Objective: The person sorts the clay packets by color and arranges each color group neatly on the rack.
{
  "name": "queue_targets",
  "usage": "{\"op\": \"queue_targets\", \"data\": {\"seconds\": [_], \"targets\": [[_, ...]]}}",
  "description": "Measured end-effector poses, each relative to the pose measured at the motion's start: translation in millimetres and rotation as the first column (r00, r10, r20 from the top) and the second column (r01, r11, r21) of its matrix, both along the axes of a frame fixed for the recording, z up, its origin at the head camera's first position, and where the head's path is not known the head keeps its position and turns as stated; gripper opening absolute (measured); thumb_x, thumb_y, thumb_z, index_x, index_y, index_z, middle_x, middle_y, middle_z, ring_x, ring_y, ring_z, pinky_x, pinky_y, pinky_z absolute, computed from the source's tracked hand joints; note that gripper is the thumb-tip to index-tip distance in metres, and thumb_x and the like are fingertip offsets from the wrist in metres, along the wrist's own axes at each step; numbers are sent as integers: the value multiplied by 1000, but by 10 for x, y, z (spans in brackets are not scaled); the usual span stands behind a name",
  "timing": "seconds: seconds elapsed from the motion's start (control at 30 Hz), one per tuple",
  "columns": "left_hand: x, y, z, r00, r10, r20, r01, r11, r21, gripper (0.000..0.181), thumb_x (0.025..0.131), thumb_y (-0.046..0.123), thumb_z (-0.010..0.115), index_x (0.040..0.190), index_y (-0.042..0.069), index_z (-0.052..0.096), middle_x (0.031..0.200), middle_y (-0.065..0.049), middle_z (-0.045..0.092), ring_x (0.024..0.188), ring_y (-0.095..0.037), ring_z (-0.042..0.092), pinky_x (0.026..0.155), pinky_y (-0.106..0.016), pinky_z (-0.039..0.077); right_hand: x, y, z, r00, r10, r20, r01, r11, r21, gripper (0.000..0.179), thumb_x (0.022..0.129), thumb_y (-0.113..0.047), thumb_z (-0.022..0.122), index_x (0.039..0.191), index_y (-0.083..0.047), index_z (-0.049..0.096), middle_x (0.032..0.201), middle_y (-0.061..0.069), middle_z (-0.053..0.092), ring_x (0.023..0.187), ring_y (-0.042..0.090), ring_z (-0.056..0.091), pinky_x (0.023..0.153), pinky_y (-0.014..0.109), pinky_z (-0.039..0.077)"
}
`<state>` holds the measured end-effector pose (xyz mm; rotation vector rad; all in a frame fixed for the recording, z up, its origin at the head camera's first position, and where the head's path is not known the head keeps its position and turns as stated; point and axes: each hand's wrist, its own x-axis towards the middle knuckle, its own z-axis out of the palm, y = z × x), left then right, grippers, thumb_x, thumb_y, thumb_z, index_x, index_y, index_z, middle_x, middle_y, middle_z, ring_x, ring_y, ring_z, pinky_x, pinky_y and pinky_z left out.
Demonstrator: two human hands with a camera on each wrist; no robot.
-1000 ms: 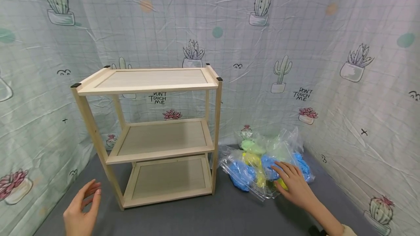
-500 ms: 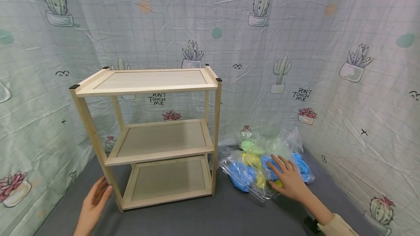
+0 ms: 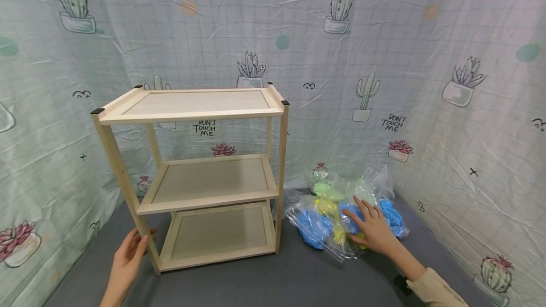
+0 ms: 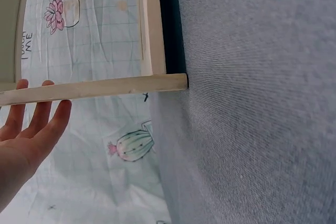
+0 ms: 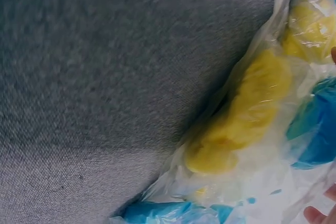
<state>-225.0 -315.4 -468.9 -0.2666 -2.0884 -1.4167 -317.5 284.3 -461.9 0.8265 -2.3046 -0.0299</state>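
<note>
As the left hand (image 3: 127, 253) grips the rack (image 3: 215, 181), the right hand (image 3: 374, 232) splays, empty, over bags (image 3: 314, 227).

Booth (image 3: 469, 122) with cactus-print fabric walls (image 3: 204, 37)

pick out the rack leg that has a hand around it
The front left leg of the wooden rack: the left hand is around its lower part, while no hand touches the other three legs.

The grey fabric-covered table (image 3: 230, 283) carries a pale wooden three-tier rack (image 3: 215, 181) and, beside it, clear plastic bags (image 3: 330, 214) with blue, yellow and green contents.
</note>
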Motion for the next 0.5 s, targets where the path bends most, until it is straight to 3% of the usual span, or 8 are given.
{"op": "queue_targets", "data": {"seconds": [0.1, 0.2, 0.37, 0.5], "targets": [[-199, -185, -282, 1000, -12, -1, 12, 1000, 23, 39, 95, 9, 41, 134, 4, 37, 107, 19, 59, 91, 7, 59, 67, -11, 46, -44, 16, -15, 1000, 3, -21, -2, 1000, 14, 73, 62, -43, 76, 125, -19, 50, 132, 24, 40, 110, 43, 43, 81, 61, 33], [-320, -299, -470, 997, 69, 39, -68, 997, -27, 39, 96, 14, 40, 134, 7, 38, 105, 19, 60, 91, 6, 59, 68, -11, 47, -83, 27, -36, 999, 13, -43, -11, 1000, 29, 69, 67, -48, 71, 126, -19, 49, 128, 23, 44, 107, 42, 45, 80, 60, 34], [-371, -336, -551, 986, 139, 89, -137, 990, -28, 37, 96, 19, 39, 134, 16, 40, 102, 19, 60, 89, 6, 60, 68, -12, 47, -144, 40, -83, 997, 37, -64, -34, 998, 50, 62, 82, -61, 47, 127, -18, 48, 123, 21, 48, 103, 40, 47, 78, 59, 35], [-365, -314, -523, 989, 122, 85, -121, 992, -22, 37, 96, 19, 39, 133, 14, 41, 100, 20, 60, 88, 6, 60, 67, -12, 47, -185, 51, -116, 995, 52, -89, -46, 997, 67, 64, 87, -63, 31, 126, -16, 47, 118, 21, 50, 97, 39, 47, 75, 57, 36]]}}
